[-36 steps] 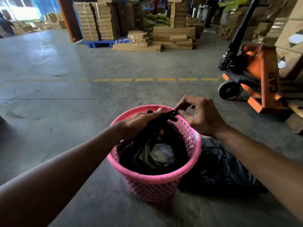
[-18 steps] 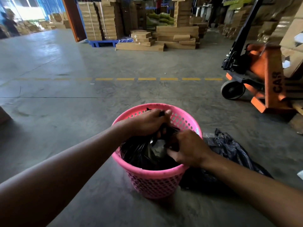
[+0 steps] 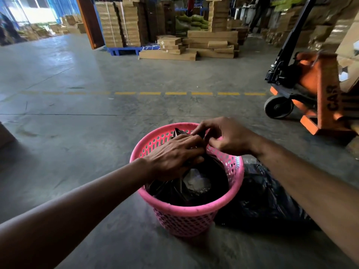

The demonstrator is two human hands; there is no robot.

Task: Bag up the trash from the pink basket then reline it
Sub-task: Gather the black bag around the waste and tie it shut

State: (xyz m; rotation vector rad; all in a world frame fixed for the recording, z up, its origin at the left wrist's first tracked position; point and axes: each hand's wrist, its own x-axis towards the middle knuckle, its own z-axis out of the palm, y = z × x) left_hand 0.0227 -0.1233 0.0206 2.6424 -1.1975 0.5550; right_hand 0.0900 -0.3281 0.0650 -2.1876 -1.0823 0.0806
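A pink perforated basket (image 3: 194,212) stands on the concrete floor in front of me. Inside it sits a black trash bag (image 3: 213,183) with pale crumpled trash (image 3: 197,181) showing through its mouth. My left hand (image 3: 172,156) holds gathered black plastic over the basket's middle. Over the far rim, my right hand (image 3: 227,138) pinches the bag's twisted top right beside the left fingers. A second black bag (image 3: 260,197) lies crumpled on the floor against the basket's right side, partly hidden by my right forearm.
An orange pallet jack (image 3: 318,94) with a black wheel stands at the right. Stacked cardboard boxes (image 3: 194,43) and a blue pallet (image 3: 124,50) line the back. A dashed yellow line (image 3: 174,93) crosses the floor ahead. A brown box corner (image 3: 4,134) shows at the left edge.
My right hand has come up out of the basket's near side to the far rim, meeting the left hand on the bag's top. The left hand stayed on the gathered plastic.
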